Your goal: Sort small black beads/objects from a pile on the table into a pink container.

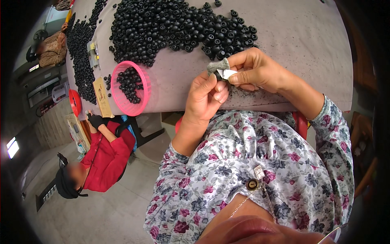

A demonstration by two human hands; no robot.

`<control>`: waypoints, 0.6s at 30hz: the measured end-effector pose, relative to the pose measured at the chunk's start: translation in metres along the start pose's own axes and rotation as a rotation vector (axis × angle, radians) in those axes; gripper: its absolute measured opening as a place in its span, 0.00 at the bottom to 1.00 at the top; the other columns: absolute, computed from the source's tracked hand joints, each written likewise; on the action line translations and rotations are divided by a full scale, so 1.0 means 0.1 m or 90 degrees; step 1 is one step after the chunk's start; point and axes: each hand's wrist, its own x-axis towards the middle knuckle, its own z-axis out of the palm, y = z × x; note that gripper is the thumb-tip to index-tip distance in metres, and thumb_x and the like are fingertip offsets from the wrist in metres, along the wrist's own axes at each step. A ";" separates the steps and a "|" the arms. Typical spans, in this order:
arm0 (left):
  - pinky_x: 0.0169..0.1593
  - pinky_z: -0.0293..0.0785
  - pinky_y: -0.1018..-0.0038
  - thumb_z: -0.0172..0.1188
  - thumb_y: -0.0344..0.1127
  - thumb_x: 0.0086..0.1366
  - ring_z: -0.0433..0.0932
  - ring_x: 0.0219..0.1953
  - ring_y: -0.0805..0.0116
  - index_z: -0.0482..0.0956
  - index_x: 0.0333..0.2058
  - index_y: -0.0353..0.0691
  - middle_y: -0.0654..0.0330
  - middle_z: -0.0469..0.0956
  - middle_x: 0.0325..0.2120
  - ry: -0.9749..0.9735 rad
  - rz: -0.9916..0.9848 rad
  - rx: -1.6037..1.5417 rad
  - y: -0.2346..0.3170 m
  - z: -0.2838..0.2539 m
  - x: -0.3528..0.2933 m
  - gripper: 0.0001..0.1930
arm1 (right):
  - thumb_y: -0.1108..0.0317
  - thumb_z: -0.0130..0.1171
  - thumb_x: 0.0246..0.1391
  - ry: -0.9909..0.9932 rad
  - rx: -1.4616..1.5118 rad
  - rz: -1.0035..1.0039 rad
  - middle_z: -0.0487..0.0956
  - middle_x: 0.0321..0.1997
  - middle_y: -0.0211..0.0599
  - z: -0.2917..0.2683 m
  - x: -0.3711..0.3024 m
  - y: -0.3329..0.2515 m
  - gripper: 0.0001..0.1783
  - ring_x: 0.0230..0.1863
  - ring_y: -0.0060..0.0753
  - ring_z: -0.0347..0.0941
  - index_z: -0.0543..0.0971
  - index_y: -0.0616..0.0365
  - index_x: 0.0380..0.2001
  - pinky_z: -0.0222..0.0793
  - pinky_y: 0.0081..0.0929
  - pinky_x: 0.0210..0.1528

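Note:
Over the near edge of the table my hands meet. In my left hand [200, 96], thumb and fingers pinch a small round black plastic part [217, 76], mostly hidden by the fingers. A thin, pale, pointed blade [229, 73] is gripped between the thumb and fingers of my right hand [260, 72]; its tip lies against the black part. A grey knitted finger cover [218, 65] shows between the two hands; whose finger it is on, I cannot tell. Just beyond lies a big heap of similar black parts [158, 30], round with holed ends.
A pink plastic basket [147, 92] with black parts stands left on the grey-covered table [304, 44]. Dark shavings dot the cover. Farther left are another heap [81, 57], a cardboard piece [102, 96], a red dish [74, 102] and a co-worker in red [109, 162]. Another person sits beyond.

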 end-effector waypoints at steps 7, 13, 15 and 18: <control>0.27 0.65 0.80 0.55 0.42 0.70 0.67 0.22 0.79 0.74 0.37 0.37 0.67 0.70 0.24 -0.005 0.018 -0.033 -0.03 -0.04 0.03 0.12 | 0.72 0.63 0.55 -0.010 0.005 0.001 0.76 0.25 0.24 -0.01 0.01 -0.02 0.16 0.17 0.11 0.62 0.79 0.64 0.46 0.52 0.14 0.17; 0.27 0.66 0.80 0.56 0.42 0.69 0.68 0.22 0.79 0.74 0.35 0.39 0.67 0.71 0.24 -0.011 0.042 -0.023 -0.01 -0.08 0.03 0.11 | 0.71 0.65 0.52 -0.017 -0.069 -0.003 0.74 0.25 0.22 0.06 -0.02 -0.12 0.23 0.19 0.10 0.64 0.75 0.64 0.52 0.56 0.11 0.18; 0.28 0.66 0.79 0.57 0.41 0.69 0.68 0.23 0.78 0.75 0.37 0.38 0.65 0.72 0.25 -0.036 0.044 -0.045 -0.02 -0.10 0.02 0.11 | 0.71 0.64 0.54 -0.037 -0.061 -0.004 0.75 0.26 0.23 0.04 -0.02 -0.10 0.24 0.19 0.11 0.63 0.75 0.64 0.54 0.56 0.12 0.19; 0.27 0.66 0.79 0.58 0.40 0.68 0.68 0.22 0.78 0.75 0.38 0.38 0.66 0.72 0.24 -0.035 0.044 -0.049 -0.02 -0.11 0.01 0.10 | 0.71 0.63 0.55 -0.051 -0.064 -0.005 0.76 0.26 0.24 0.04 -0.02 -0.11 0.24 0.19 0.11 0.63 0.74 0.63 0.55 0.56 0.12 0.19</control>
